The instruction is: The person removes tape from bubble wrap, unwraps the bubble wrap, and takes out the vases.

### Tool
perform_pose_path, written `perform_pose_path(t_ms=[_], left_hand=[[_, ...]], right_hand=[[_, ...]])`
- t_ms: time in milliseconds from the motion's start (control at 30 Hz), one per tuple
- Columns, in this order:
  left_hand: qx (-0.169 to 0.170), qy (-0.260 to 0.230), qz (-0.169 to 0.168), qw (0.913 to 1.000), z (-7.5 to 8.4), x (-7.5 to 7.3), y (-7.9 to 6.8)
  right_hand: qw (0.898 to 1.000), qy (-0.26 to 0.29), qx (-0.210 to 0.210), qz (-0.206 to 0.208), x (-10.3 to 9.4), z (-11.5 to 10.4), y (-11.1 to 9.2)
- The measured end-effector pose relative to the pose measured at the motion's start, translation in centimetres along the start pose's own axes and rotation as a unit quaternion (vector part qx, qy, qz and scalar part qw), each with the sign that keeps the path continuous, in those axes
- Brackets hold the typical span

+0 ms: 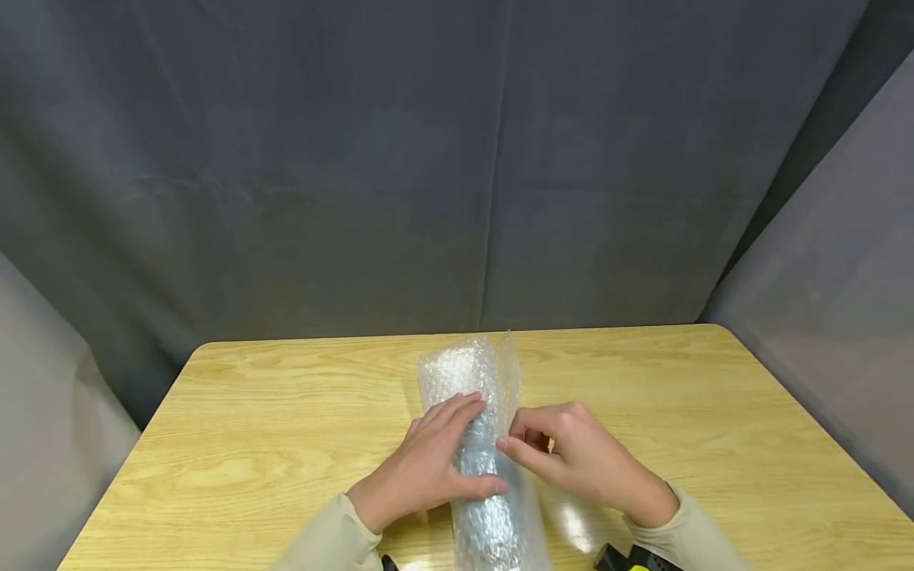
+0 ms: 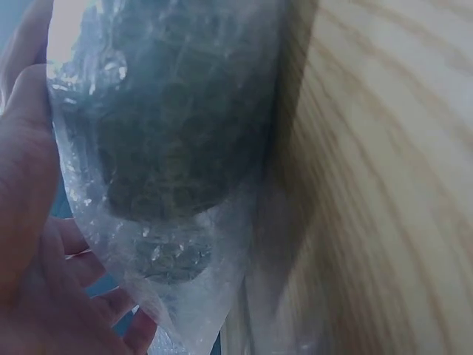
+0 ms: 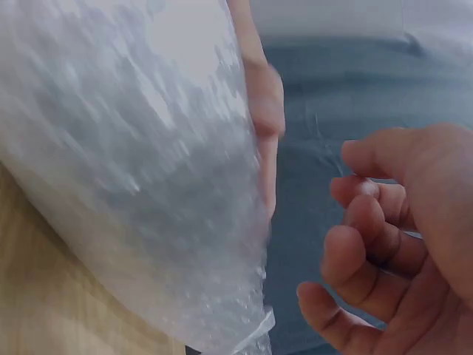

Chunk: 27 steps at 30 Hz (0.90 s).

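A long bundle of clear bubble wrap (image 1: 493,515) lies lengthwise on the wooden table. Through the plastic, the left wrist view shows a dark shape with a rounded end (image 2: 170,170); what it is I cannot tell. My left hand (image 1: 435,460) rests across the bundle, thumb and fingers spread over its top. Close to the wrap's right edge is my right hand (image 1: 571,452), its fingers loosely bent. In the right wrist view those fingers (image 3: 362,288) hold nothing and stand apart from the plastic. A loose flap of wrap (image 1: 508,369) sticks up at the bundle's far end.
The pale wooden table (image 1: 286,412) has rounded far corners. Behind it hangs a dark grey curtain (image 1: 357,174), with lighter cloth (image 1: 821,317) on the right side and more on the left. A black device with a yellow mark (image 1: 635,559) sits by the right sleeve.
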State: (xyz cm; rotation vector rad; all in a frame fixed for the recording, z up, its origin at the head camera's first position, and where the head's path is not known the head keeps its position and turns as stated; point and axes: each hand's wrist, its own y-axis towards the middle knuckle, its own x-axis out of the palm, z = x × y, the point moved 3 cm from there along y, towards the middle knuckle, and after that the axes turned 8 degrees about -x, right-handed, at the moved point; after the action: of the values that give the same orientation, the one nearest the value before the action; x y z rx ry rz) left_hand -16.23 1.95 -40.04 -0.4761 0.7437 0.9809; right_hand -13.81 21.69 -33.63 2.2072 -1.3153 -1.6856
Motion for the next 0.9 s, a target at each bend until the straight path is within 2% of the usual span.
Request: perform_pose_path(t_ms=[67, 367, 567, 733, 900], left_hand=[[-0.005, -0.006, 0.001, 1.0000, -0.1, -0.1, 0.1], [0.006, 0.003, 0.015, 0.9999, 0.1, 0.0, 0.1], [0.004, 0.011, 0.023, 0.9997, 0.1, 0.2, 0.2], [-0.003, 0.021, 0.029, 0.9993, 0.1, 0.4, 0.2], [-0.009, 0.017, 0.031, 0.9993, 0.2, 0.6, 0.1]], right_hand=[[1.000, 0.001, -0.020, -0.001, 0.2, -0.4, -0.2], [0.998, 0.009, -0.056, -0.012, 1.3, -1.5, -1.4], [0.998, 0.016, -0.048, -0.028, 1.6, -2.3, -2.2], [0.998, 0.004, -0.048, -0.044, 1.8, -3.1, -2.7], [0.997, -0.021, -0.025, -0.075, 1.7, -3.7, -2.9]])
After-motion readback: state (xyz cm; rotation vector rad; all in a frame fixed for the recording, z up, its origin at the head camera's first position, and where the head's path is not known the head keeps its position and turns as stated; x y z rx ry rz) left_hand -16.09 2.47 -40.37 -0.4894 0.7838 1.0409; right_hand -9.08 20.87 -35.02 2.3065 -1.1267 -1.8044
